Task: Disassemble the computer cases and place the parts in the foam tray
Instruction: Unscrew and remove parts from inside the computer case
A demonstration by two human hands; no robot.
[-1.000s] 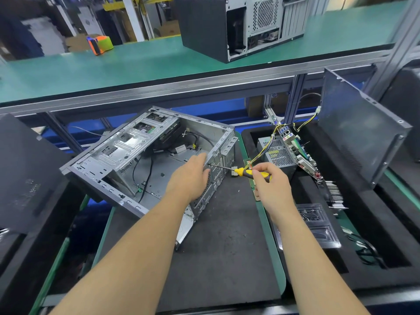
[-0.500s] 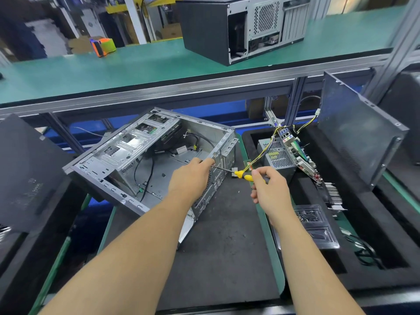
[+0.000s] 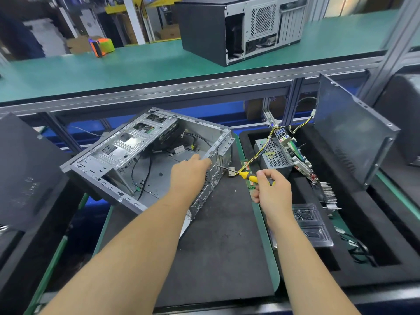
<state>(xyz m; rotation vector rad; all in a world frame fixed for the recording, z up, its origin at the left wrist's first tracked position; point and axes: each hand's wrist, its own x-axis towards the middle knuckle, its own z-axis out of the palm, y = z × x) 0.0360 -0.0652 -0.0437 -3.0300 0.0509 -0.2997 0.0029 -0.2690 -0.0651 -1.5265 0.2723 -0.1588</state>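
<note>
An open grey computer case (image 3: 127, 155) lies on its side on the black mat (image 3: 218, 246), with black cables inside. My left hand (image 3: 189, 176) holds the case's rear wall at its top edge. My right hand (image 3: 271, 189) grips a yellow-and-black screwdriver (image 3: 247, 176), and its tip touches the case's rear panel. To the right, the black foam tray (image 3: 386, 242) holds a power supply (image 3: 273, 155), a motherboard (image 3: 295, 155) standing on edge, a heatsink (image 3: 329, 194) and a black side panel (image 3: 350, 135) leaning upright.
A second black case (image 3: 236, 28) stands on the green upper shelf (image 3: 113, 69), with an orange-green object (image 3: 101, 47) at the left. A clear plastic tray (image 3: 311, 223) lies in the foam. A dark panel (image 3: 22, 171) stands at the far left. A memory stick (image 3: 248, 185) lies beside the mat.
My right hand has shifted slightly along the screwdriver handle. My left hand stays on the case's rear wall. The view has moved a little closer.
</note>
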